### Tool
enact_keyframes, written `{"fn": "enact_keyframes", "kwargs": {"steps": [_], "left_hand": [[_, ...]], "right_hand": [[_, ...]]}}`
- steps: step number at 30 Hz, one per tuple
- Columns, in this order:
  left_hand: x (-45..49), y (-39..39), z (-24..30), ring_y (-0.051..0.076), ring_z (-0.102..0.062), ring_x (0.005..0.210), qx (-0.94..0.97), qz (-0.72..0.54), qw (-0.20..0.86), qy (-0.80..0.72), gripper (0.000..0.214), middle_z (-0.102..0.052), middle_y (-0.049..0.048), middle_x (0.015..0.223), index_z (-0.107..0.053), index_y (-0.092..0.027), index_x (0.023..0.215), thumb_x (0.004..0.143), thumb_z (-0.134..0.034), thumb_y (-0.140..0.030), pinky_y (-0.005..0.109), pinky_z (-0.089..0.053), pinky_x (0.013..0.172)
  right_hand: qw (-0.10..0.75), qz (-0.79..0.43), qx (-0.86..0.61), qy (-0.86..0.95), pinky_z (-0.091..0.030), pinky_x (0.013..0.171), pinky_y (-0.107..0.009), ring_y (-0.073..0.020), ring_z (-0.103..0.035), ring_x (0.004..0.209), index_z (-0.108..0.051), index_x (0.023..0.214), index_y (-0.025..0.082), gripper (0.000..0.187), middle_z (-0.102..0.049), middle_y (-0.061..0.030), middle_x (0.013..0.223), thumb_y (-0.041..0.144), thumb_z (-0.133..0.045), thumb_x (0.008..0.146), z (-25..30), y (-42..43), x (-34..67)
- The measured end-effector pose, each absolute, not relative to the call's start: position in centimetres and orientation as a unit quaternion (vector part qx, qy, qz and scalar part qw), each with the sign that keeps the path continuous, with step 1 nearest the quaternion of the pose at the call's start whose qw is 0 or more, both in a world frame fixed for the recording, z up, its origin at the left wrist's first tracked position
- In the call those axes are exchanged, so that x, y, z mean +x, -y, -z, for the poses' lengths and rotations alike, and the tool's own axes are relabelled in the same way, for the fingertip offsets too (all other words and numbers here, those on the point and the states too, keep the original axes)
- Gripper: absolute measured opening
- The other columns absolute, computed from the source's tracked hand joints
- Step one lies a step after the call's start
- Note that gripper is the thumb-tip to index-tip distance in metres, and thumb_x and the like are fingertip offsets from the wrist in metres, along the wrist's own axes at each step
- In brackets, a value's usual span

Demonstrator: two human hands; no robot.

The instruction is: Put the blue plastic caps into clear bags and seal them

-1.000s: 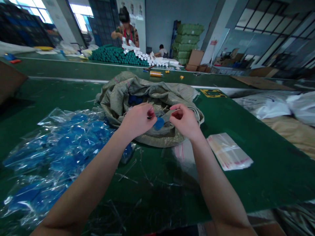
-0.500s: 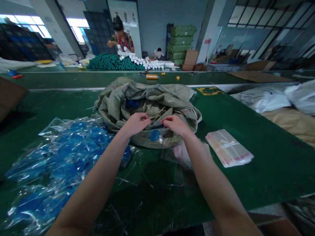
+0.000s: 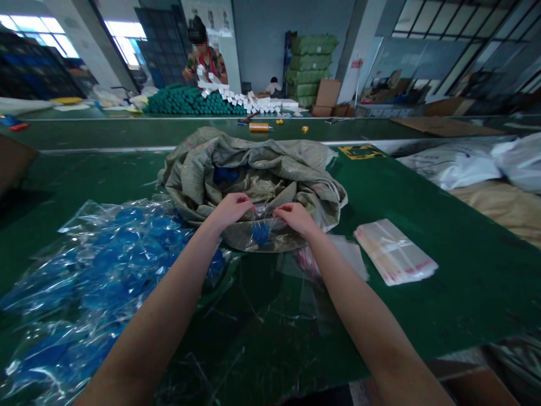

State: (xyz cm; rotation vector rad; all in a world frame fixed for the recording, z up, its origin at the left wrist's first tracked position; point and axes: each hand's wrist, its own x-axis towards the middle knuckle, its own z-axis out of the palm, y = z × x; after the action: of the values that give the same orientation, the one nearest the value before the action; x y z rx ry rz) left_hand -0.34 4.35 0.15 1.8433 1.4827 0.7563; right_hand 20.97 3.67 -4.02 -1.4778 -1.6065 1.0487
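Hands: The left hand (image 3: 230,210) and right hand (image 3: 295,219) work close together, low over the near edge of a sack, fingers curled downward.

Grip: Both look clamped on the top edge of a small clear plastic bag (image 3: 262,232). The fingers hide exactly how the film is held.

Bag: It hangs between the hands, in front of the sack's near lip, with a blue piece (image 3: 261,233) inside. Glare on the film blurs the piece's outline, so its kind is hard to make out.

Sack: A crumpled woven sack (image 3: 253,163) lies open on a green counter (image 3: 473,304). Blue items (image 3: 225,175) sit half-buried in its folds, mostly out of sight.

Left: A heap of clear bags with blue pieces (image 3: 110,265) spreads across the counter to the sack's edge. The bags overlap too much to count.

Right: A stack of clear bags with red strips (image 3: 395,252) lies apart from the hands. White sacks (image 3: 454,169) beyond it run off the right edge.

Far: A co-worker (image 3: 205,56) stands behind a long bank of green rolls (image 3: 190,101), with a line of white cartons (image 3: 240,101) along it. Green bales (image 3: 310,67) are stacked farther back.
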Motion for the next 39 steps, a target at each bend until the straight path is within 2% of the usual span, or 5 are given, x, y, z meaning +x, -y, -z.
{"fn": "enact_keyframes", "kwargs": {"steps": [6,10,15,21,39], "left_hand": [[-0.9,-4.4,0.6,0.014,-0.048,0.057,0.711,-0.276,0.246,-0.598,0.023,-0.057,-0.001,0.06,-0.07,-0.016,0.076,0.076,-0.057,-0.034,0.026,-0.033,0.055],[-0.5,-3.9,0.7,0.019,-0.06,0.076,0.726,-0.293,0.108,-0.613,0.021,-0.067,0.0047,0.082,-0.068,-0.016,0.086,0.078,-0.058,-0.033,0.029,-0.044,0.071],[2.2,-2.3,0.0,0.021,-0.064,0.093,0.833,-0.265,-0.024,-0.484,0.023,-0.067,0.0074,0.11,-0.067,-0.022,0.102,0.09,-0.05,-0.03,0.031,-0.048,0.08],[4.4,-2.5,-0.2,0.023,-0.066,0.091,0.869,-0.155,-0.056,-0.467,0.031,-0.07,0.0067,0.108,-0.073,-0.024,0.1,0.093,-0.043,-0.026,0.032,-0.048,0.074],[4.3,-3.2,0.5,0.025,-0.068,0.084,0.865,-0.125,-0.091,-0.478,0.031,-0.074,0.0093,0.097,-0.074,-0.02,0.09,0.091,-0.046,-0.033,0.031,-0.044,0.067]], "right_hand": [[0.416,-0.482,-0.545,0.545,-0.044,0.056,-0.018,-0.0092,-0.059,0.063,-0.067,0.071,0.015,0.01,-0.07,-0.0025,0.074,0.02,-0.06,0.077,4.4,-3.7,20.5],[0.451,-0.518,-0.514,0.514,-0.047,0.06,-0.018,-0.0097,-0.063,0.068,-0.065,0.073,0.016,0.008,-0.072,-0.0031,0.079,0.02,-0.061,0.077,4.5,-3.6,20.2],[0.464,-0.502,-0.514,0.519,-0.048,0.057,-0.018,-0.0093,-0.061,0.064,-0.067,0.075,0.015,0.008,-0.072,-0.0025,0.075,0.022,-0.063,0.077,4.7,-3.5,20.1],[0.454,-0.471,-0.503,0.565,-0.052,0.065,-0.021,-0.0104,-0.063,0.067,-0.072,0.085,0.013,0.013,-0.073,-0.0031,0.077,0.016,-0.061,0.078,4.3,-3.4,20.4],[0.37,-0.27,-0.493,0.739,-0.044,0.068,-0.023,-0.0144,-0.064,0.072,-0.077,0.087,0.014,0.021,-0.075,-0.0043,0.078,0.015,-0.056,0.084,3.2,-2.9,21.1]]}}
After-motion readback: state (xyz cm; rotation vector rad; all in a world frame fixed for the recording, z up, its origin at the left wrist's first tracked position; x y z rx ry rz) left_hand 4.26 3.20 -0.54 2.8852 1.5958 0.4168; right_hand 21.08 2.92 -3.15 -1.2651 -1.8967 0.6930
